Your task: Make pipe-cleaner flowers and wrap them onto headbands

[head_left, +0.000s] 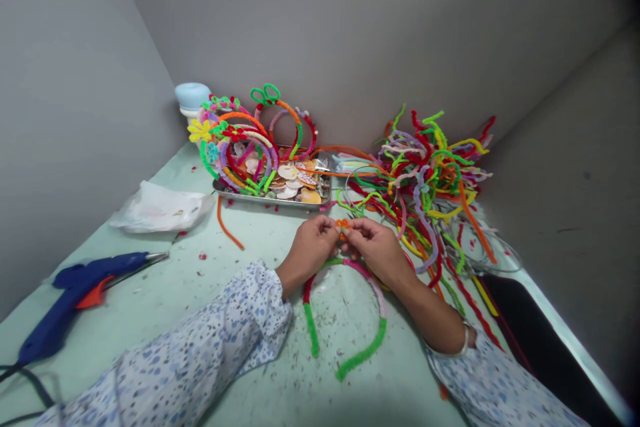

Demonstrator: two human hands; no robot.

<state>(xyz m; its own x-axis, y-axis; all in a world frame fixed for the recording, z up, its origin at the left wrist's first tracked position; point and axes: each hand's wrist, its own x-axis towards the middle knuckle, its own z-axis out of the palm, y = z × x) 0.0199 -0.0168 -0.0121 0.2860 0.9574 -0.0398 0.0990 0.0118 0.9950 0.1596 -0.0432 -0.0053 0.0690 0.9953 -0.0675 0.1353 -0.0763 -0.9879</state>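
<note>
The multicolored headband (311, 327) is lying at lower center. Above it, the left hand (311, 245) and right hand (381, 250) are pinching the orange fuzzy piece (343, 223) between nearly closed fingertips; good shaping is needing one side anchored, the other bending gently.

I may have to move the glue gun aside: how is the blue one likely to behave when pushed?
The blue glue gun with an orange trigger lies on its side, so it probably slides rather than rolls. Its black cable runs off the picture's edge and may tug or swing it.
</note>
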